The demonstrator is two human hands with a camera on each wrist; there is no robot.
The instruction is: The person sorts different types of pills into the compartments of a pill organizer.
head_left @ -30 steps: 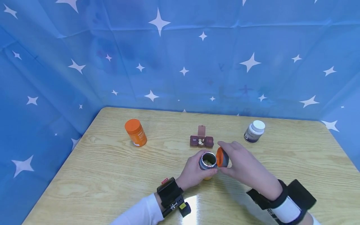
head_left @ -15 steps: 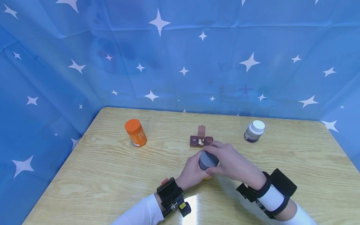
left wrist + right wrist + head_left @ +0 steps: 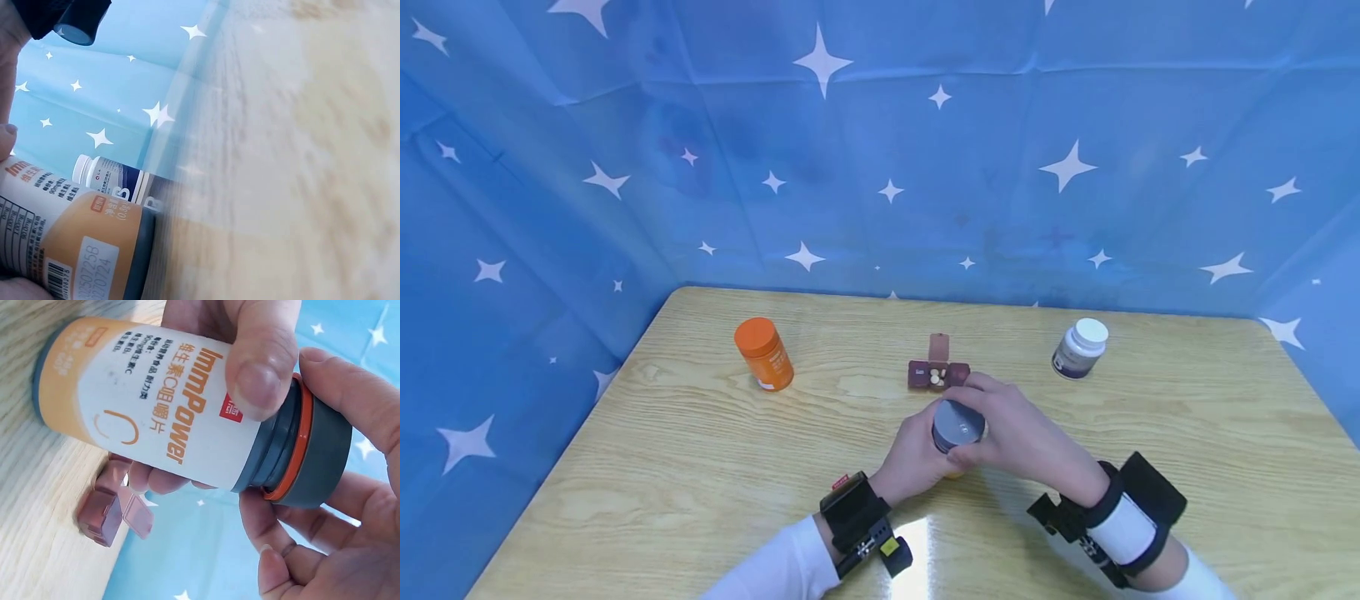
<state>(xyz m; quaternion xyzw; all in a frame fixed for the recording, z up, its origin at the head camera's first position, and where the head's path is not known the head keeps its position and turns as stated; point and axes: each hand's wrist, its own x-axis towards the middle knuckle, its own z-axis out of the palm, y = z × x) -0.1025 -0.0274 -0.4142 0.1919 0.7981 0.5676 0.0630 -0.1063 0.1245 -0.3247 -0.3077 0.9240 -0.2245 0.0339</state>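
My left hand (image 3: pixel 913 457) grips a white and orange vitamin C tablet bottle (image 3: pixel 156 406) round its body. Its label also shows in the left wrist view, with the dark base (image 3: pixel 140 253) close over the wooden table. A grey cap (image 3: pixel 328 456) with an orange inner ring sits over the bottle's mouth, and part of the grey neck shows below it. The fingers and thumb of my right hand (image 3: pixel 1018 429) hold this cap by its sides. Just beyond the hands lies a small dark red pill box (image 3: pixel 919 375); its middle lid stands open over several pale tablets (image 3: pixel 936 377).
An orange bottle (image 3: pixel 766 358) stands at the back left of the wooden table (image 3: pixel 700 467). At the back right is a white-capped bottle (image 3: pixel 1078 350) with a dark lower label. A blue curtain (image 3: pixel 880 150) with white stars hangs behind the table.
One second ago the cap was tilted beside the open bottle mouth in my right hand. It has moved left onto the mouth and covers it. My left hand stays round the bottle.
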